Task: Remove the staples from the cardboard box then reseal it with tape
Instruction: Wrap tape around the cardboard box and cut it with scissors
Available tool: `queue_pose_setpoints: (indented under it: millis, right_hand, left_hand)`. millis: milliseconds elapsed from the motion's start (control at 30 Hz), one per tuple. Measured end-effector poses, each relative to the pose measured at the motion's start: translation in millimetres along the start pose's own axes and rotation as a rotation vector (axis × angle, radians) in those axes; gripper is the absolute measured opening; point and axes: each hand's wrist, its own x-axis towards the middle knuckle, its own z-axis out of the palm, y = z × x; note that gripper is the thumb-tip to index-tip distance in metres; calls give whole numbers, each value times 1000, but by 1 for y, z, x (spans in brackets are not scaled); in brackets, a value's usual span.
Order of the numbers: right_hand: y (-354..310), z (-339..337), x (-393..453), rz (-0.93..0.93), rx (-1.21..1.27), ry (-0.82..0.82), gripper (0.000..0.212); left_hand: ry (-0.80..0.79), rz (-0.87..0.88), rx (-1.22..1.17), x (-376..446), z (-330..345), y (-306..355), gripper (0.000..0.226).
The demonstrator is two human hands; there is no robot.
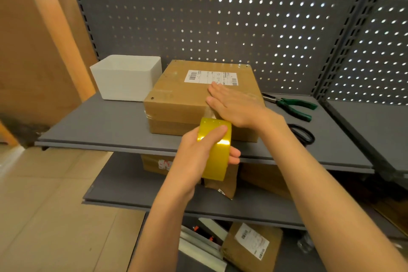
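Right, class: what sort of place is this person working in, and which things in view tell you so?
Probably a stockroom or shop back room: grey metal shelves with a pegboard behind, labelled boxes on several levels, and pliers lying beside them.

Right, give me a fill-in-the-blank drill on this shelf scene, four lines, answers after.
1. The left hand grips a roll of yellow ____.
2. The right hand lies flat on top of the ____.
3. The pliers have ____ handles.
4. The white bin stands to the ____ of the box.

Answers: tape; box; green; left
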Motion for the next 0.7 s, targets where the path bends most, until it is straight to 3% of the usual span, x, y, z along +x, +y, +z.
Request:
queue_pose_setpoints:
  millis: [500, 633, 700]
  right_hand:
    - [3, 5, 2, -37, 17, 59, 55]
    - [5, 9, 2, -44, 7, 113, 54]
    - [5, 12, 1, -46, 6, 154, 54]
  left_hand:
    - [110, 23, 63, -3, 6, -5, 23]
    - [224, 27, 67, -4, 10, -5, 32]
    - [308, 75, 87, -4, 12, -4, 26]
